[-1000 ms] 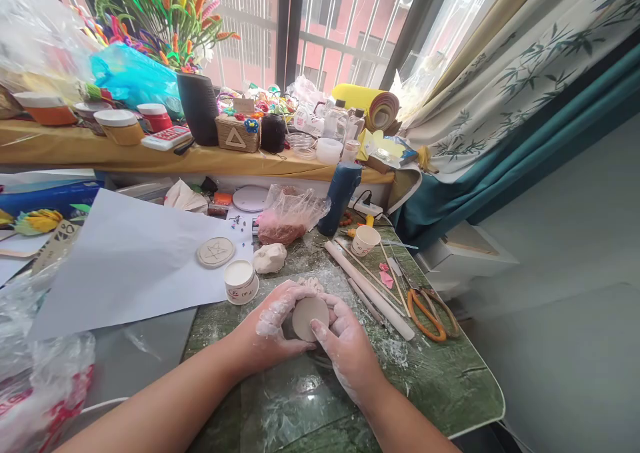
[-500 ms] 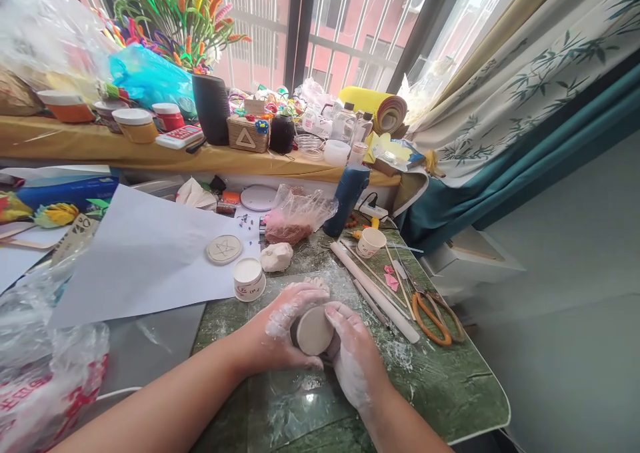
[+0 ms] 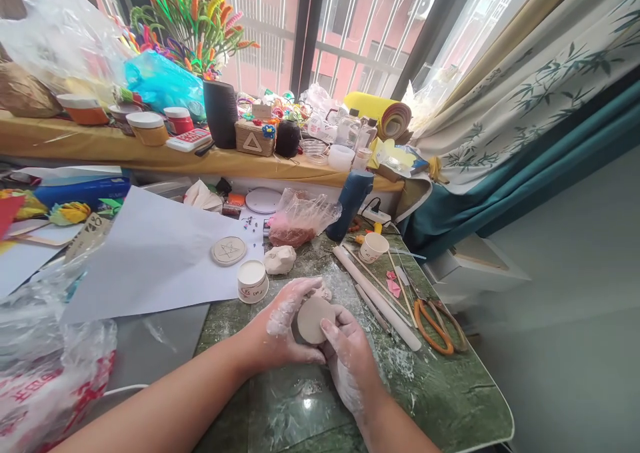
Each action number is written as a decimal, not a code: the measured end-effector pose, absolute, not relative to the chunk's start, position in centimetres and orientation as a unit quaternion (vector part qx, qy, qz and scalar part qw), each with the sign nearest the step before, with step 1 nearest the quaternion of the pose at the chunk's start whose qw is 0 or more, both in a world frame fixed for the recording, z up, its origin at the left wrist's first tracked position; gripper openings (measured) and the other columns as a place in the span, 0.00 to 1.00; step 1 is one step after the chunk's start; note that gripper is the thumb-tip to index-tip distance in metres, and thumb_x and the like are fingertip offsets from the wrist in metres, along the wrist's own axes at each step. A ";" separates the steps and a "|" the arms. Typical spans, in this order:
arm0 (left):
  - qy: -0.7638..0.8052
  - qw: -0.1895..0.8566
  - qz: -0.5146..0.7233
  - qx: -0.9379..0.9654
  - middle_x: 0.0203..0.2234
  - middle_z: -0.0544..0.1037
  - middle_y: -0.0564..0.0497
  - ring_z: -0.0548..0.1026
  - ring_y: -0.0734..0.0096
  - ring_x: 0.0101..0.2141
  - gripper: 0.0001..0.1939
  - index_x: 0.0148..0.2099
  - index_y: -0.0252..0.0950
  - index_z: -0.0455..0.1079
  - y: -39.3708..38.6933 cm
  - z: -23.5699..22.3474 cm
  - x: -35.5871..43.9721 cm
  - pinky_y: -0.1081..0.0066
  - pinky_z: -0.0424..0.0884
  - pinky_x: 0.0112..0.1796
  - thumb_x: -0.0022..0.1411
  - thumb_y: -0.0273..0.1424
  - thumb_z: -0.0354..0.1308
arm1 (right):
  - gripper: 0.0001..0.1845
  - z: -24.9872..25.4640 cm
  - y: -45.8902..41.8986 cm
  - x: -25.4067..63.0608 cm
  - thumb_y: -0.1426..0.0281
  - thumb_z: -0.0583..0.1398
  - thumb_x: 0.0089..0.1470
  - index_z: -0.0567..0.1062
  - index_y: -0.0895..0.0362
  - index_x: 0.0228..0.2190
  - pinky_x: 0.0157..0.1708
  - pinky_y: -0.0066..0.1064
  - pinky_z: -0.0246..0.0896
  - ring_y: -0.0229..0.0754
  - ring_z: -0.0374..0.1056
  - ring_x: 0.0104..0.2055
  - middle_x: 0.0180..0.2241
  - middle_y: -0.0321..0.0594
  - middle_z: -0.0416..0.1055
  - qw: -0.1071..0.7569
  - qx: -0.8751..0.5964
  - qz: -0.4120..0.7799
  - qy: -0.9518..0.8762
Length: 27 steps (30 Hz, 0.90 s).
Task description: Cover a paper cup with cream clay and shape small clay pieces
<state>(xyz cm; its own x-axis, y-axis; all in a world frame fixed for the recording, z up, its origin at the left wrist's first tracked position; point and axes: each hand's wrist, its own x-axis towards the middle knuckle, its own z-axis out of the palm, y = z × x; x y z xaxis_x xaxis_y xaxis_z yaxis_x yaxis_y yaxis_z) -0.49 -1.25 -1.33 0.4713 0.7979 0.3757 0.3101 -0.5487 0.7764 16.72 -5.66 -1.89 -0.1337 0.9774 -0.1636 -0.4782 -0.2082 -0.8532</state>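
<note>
Between my two hands is a thick, round grey-white clay disc (image 3: 314, 321), tilted with its flat face up toward me. My left hand (image 3: 290, 323), dusted with white powder, curls around its left edge with the thumb below. My right hand (image 3: 350, 353) grips the right side, its thumb lying on the disc's face. Beyond the fingers, partly hidden, is a small pale crumbly lump (image 3: 324, 292). A paper cup (image 3: 253, 283) with a white top stands nearby, close to a lump of white clay (image 3: 280, 260). On the white paper (image 3: 165, 253) lies a clay disc with a star (image 3: 229, 250).
To the right lie a pale rolling pin (image 3: 377, 300), thin sticks, and orange-handled scissors (image 3: 435, 326). Another paper cup (image 3: 373, 247) and a dark blue bottle (image 3: 351, 205) stand behind. A clear sheet (image 3: 300, 400) lies under my hands on the green tabletop (image 3: 460, 406).
The disc has shifted slightly up and tilted differently in my hands. My right thumb has moved from its upper edge farther onto its face. The whole view has shifted a little.
</note>
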 end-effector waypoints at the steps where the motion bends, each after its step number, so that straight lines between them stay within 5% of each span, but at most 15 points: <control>1: 0.351 0.332 0.373 0.792 0.62 0.64 0.35 0.68 0.45 0.60 0.59 0.71 0.43 0.49 -1.3 -1.4 -0.6 0.50 0.67 0.59 0.44 0.48 0.76 | 0.19 -2.1 -5.7 16.8 0.57 0.70 0.52 0.75 0.53 0.41 0.41 0.37 0.71 0.46 0.75 0.38 0.36 0.39 0.78 0.540 -0.387 0.670 -0.332; 4: 0.334 0.339 0.358 0.803 0.62 0.65 0.37 0.68 0.46 0.61 0.56 0.69 0.44 0.52 -1.2 -1.3 -0.7 0.50 0.67 0.60 0.44 0.48 0.76 | 0.18 -2.5 -5.7 16.9 0.57 0.69 0.53 0.75 0.53 0.41 0.39 0.36 0.70 0.45 0.75 0.37 0.35 0.39 0.78 0.528 -0.394 0.662 -0.358; 9: 0.296 0.299 0.373 0.827 0.53 0.74 0.43 0.72 0.54 0.55 0.33 0.57 0.44 0.66 -1.2 -0.4 -0.3 0.56 0.69 0.57 0.51 0.40 0.73 | 0.23 -2.2 -5.8 16.6 0.56 0.71 0.50 0.76 0.54 0.44 0.42 0.37 0.70 0.46 0.75 0.39 0.38 0.40 0.79 0.495 -0.381 0.679 -0.387; 12: 0.308 0.274 0.396 0.821 0.54 0.74 0.43 0.73 0.54 0.55 0.33 0.58 0.43 0.65 -1.2 -0.3 -0.1 0.56 0.69 0.57 0.51 0.34 0.71 | 0.23 -2.2 -5.7 16.4 0.58 0.73 0.47 0.76 0.55 0.43 0.43 0.34 0.69 0.45 0.75 0.40 0.38 0.39 0.79 0.485 -0.387 0.679 -0.393; 15: 0.317 0.277 0.389 0.819 0.56 0.73 0.41 0.72 0.51 0.57 0.38 0.61 0.43 0.64 -1.2 -0.5 -0.2 0.55 0.68 0.58 0.49 0.38 0.74 | 0.23 -2.3 -5.5 16.5 0.59 0.72 0.48 0.75 0.55 0.43 0.44 0.35 0.69 0.45 0.75 0.41 0.39 0.40 0.79 0.483 -0.405 0.666 -0.399; 19: 0.330 0.318 0.370 0.808 0.58 0.73 0.42 0.72 0.51 0.58 0.42 0.64 0.43 0.63 -1.2 -0.5 -0.6 0.56 0.68 0.59 0.50 0.44 0.74 | 0.18 -1.7 -5.1 17.9 0.62 0.67 0.53 0.76 0.55 0.45 0.43 0.36 0.68 0.47 0.74 0.41 0.39 0.40 0.79 0.455 -0.477 0.566 -0.495; 23: 0.351 0.371 0.324 0.796 0.56 0.76 0.46 0.74 0.56 0.55 0.28 0.61 0.44 0.67 -0.9 -0.5 -0.7 0.60 0.70 0.56 0.61 0.41 0.66 | 0.11 -0.9 -4.8 20.2 0.67 0.64 0.54 0.78 0.54 0.41 0.37 0.33 0.66 0.43 0.72 0.36 0.35 0.37 0.78 0.378 -0.533 0.409 -0.636; 27: 0.387 0.348 0.300 0.799 0.47 0.80 0.50 0.77 0.61 0.47 0.15 0.53 0.43 0.74 -1.0 -0.4 -0.7 0.64 0.72 0.48 0.63 0.33 0.60 | 0.08 -0.9 -5.2 20.9 0.69 0.64 0.52 0.78 0.53 0.37 0.36 0.31 0.64 0.41 0.69 0.34 0.32 0.34 0.75 0.387 -0.540 0.370 -0.649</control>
<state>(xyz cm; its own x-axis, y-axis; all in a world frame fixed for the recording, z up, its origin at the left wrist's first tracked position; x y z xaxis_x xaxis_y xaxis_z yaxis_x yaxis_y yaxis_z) -0.66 -0.99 -0.45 0.5204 0.8277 0.2098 0.4105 -0.4579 0.7886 20.94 -5.20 -0.88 -0.1174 0.9877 0.1031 0.4137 0.1430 -0.8991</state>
